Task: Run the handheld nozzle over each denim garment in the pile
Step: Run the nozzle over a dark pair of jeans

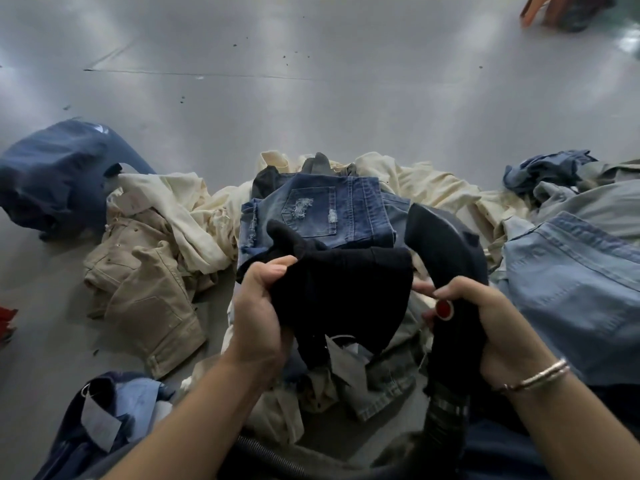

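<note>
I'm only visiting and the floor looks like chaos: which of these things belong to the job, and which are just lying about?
Job:
- black garment, gripped by left hand
- black nozzle with red button, held in right hand
- ripped blue denim shorts
- pale blue denim garment
- ribbed black hose

Lying about:
- red object at the left edge
- paper tag

One head-worn wide-angle view looks forward and down, close over the clothes pile [346, 209] on the floor [311, 81].
</note>
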Available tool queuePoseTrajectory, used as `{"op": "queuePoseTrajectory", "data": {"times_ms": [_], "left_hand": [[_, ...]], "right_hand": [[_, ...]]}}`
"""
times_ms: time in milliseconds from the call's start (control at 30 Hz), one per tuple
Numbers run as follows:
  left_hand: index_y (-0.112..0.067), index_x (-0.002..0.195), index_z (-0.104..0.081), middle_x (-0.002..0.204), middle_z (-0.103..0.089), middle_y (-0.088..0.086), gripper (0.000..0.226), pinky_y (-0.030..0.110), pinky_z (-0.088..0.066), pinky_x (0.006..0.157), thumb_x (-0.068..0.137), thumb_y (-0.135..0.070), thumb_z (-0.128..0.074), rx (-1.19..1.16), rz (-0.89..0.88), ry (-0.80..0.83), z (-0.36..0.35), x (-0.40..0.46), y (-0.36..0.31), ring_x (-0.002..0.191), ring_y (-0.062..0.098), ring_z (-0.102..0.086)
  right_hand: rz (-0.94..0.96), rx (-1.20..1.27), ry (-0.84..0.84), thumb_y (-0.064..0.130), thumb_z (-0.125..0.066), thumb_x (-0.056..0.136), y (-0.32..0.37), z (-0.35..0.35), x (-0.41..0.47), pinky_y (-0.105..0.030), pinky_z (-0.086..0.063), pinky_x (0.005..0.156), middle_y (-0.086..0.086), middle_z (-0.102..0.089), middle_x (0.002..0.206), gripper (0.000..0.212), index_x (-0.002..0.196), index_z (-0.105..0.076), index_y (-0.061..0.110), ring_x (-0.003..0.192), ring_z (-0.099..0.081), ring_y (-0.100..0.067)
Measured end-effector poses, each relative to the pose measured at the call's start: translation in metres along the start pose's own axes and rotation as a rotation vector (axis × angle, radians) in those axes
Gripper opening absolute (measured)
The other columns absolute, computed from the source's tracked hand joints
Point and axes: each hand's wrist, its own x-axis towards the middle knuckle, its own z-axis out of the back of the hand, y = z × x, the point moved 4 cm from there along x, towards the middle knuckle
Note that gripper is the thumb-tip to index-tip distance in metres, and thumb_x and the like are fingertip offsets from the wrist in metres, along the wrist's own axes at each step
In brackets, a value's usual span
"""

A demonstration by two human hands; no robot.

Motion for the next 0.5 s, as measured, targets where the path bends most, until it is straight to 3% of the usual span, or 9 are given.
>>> {"op": "queuePoseTrajectory", "data": {"times_ms": [67,133,233,300,333,400,433,500], "left_hand": [[-0.014,0.045,-0.066,0.051,-0.061,-0.003,0.044,0.015,-0.048,0.045,0.078,-0.008,-0.037,0.081,-0.009,-0.068,0.003,-0.002,0.007,0.049,0.010,-0.061],[-0.009,0.043,-0.063,0.048,-0.058,0.000,0.045,0.016,-0.045,0.046,0.079,-0.008,-0.035,0.234,-0.029,0.035,-0.006,-0.002,0.008,0.049,0.012,-0.057],[-0.006,0.045,-0.031,0.047,-0.028,-0.002,0.031,0.022,-0.024,0.045,0.068,-0.021,-0.045,0.630,-0.275,0.392,-0.020,-0.002,-0.003,0.045,0.009,-0.027],[-0.016,0.050,-0.027,0.052,-0.030,-0.015,0.028,0.018,-0.023,0.046,0.071,-0.020,-0.044,0.710,-0.364,0.465,-0.012,0.006,-0.003,0.048,0.001,-0.026],[-0.018,0.050,-0.031,0.054,-0.034,-0.015,0.027,0.020,-0.026,0.047,0.073,-0.021,-0.045,0.697,-0.330,0.396,-0.003,0.014,0.002,0.050,0.001,-0.030],[-0.009,0.057,-0.044,0.061,-0.046,0.006,0.026,0.034,-0.037,0.056,0.078,-0.023,-0.048,0.822,-0.218,0.100,0.033,0.030,0.022,0.061,0.015,-0.043],[-0.007,0.066,-0.050,0.072,-0.052,0.014,0.025,0.037,-0.043,0.066,0.086,-0.021,-0.047,1.086,-0.093,-0.041,0.055,0.036,0.036,0.071,0.020,-0.050],[-0.005,0.090,-0.060,0.101,-0.062,0.020,0.021,0.039,-0.046,0.085,0.096,-0.015,-0.042,1.555,0.312,-0.206,0.103,0.030,0.065,0.097,0.027,-0.058]], "right_hand": [[-0.125,0.034,0.109,0.014,-0.060,0.053,-0.009,-0.004,-0.003,-0.023,-0.052,0.048,-0.014,-0.065,0.068,0.040,0.090,-0.062,-0.002,0.055,-0.065,-0.019],[-0.127,0.091,0.152,0.014,-0.060,0.052,-0.014,-0.011,0.000,-0.027,-0.057,0.056,-0.020,-0.069,0.079,0.034,0.083,-0.058,0.000,0.064,-0.070,-0.026],[0.125,0.148,0.165,0.012,-0.068,0.042,-0.003,-0.019,0.010,-0.034,-0.049,0.066,-0.014,-0.055,0.072,0.024,0.063,-0.057,0.006,0.070,-0.060,-0.030],[0.351,0.097,0.170,0.011,-0.067,0.046,0.011,-0.021,0.014,-0.028,-0.049,0.060,-0.010,-0.053,0.066,0.016,0.059,-0.058,0.011,0.066,-0.057,-0.022],[0.431,0.018,0.148,0.008,-0.065,0.049,0.014,-0.020,0.017,-0.025,-0.049,0.057,-0.005,-0.057,0.062,0.013,0.060,-0.061,0.012,0.062,-0.059,-0.018],[0.464,-0.191,0.016,0.004,-0.062,0.053,0.008,-0.013,0.028,-0.025,-0.048,0.055,0.000,-0.062,0.060,0.026,0.079,-0.066,0.006,0.058,-0.060,-0.017],[0.425,-0.267,-0.057,0.004,-0.062,0.056,0.002,-0.009,0.036,-0.028,-0.046,0.055,0.000,-0.061,0.059,0.030,0.085,-0.063,-0.001,0.055,-0.058,-0.017],[0.279,-0.287,-0.125,-0.003,-0.061,0.067,-0.019,-0.003,0.047,-0.027,-0.045,0.050,-0.007,-0.058,0.057,0.012,0.079,-0.059,-0.006,0.045,-0.055,-0.017]]}}
